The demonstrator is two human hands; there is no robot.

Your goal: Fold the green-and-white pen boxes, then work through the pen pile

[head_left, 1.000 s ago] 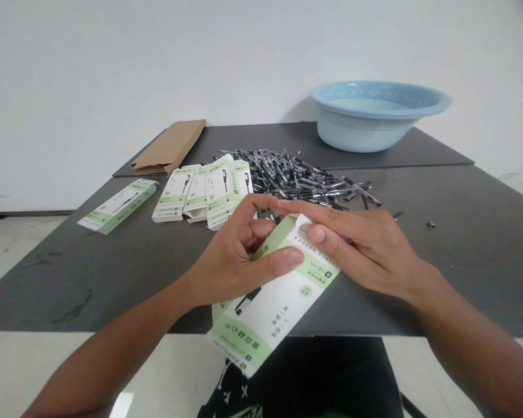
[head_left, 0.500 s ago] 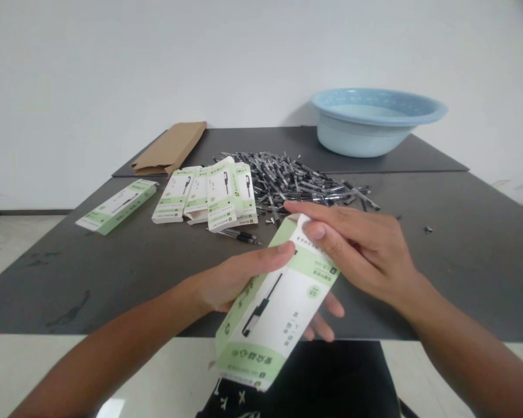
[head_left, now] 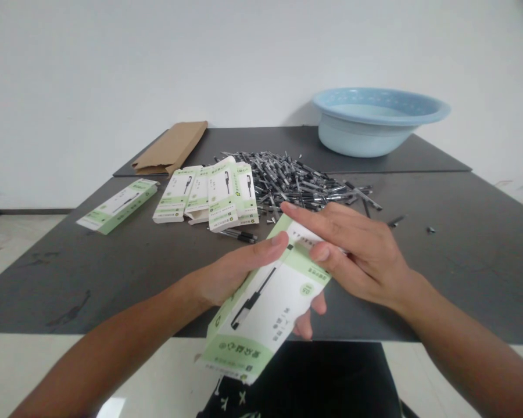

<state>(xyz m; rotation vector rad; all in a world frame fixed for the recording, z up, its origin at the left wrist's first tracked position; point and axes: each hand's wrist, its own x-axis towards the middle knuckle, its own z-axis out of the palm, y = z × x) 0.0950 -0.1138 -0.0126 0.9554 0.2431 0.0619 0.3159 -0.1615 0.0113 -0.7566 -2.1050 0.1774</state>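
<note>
A green and white pen box [head_left: 270,307] is held tilted over the table's front edge, a black pen printed on its face. My left hand [head_left: 239,270] is closed around it, thumb on the near upper edge, fingertips showing beneath. My right hand [head_left: 361,255] grips the box's far end, its forefinger lying along the end and its thumb on the face by the corner. The right fingers partly hide that end. Beyond the hands lies a heap of black and clear pens [head_left: 294,180], with a few loose pens [head_left: 239,235] left of the held box.
Several matching boxes [head_left: 222,191] lie overlapped left of the heap, and one more box [head_left: 118,206] sits farther left. A brown paper bag [head_left: 172,146] is at the back left. A light blue basin [head_left: 361,139] stands at the back right of the dark table [head_left: 453,261].
The white flap that stuck up at the box's far end is now pressed down under my right fingers. Both hands and the box have shifted slightly, with the near end moving left.
</note>
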